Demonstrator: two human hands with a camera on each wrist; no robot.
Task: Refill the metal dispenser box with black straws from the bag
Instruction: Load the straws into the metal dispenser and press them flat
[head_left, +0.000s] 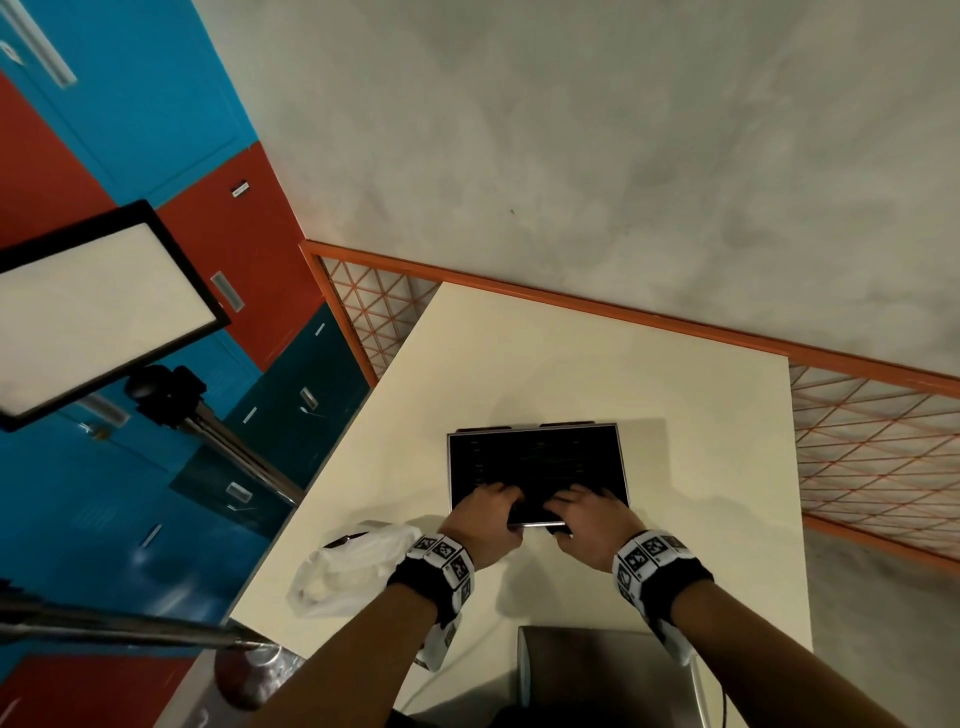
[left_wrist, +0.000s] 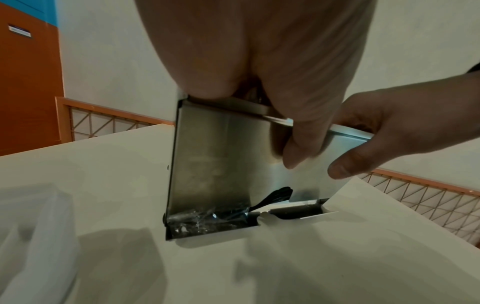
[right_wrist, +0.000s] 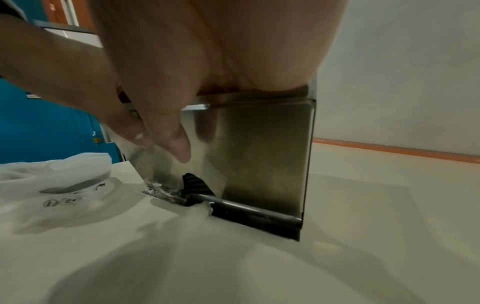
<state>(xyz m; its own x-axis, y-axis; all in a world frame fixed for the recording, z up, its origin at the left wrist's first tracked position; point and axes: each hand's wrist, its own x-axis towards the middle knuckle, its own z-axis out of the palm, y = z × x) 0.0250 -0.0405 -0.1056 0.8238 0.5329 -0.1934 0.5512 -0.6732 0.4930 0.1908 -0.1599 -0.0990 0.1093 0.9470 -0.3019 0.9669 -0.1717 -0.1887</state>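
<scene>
My left hand (head_left: 485, 514) and my right hand (head_left: 589, 517) sit side by side on the near top rim of the metal dispenser box (head_left: 537, 470). Each hand's fingers curl over the edge into the open top while the thumbs hang down the outer front wall, so both grip the rim. The box stands upright on the cream table (head_left: 649, 364), and its inside reads as a dark mass of black straws (head_left: 535, 457). From the wrist views, a slot along the bottom front shows more black straws and some crinkled clear wrap. Left of the box lies a white plastic bag (head_left: 353, 566) with a small dark printed mark I cannot read; what it holds is hidden.
</scene>
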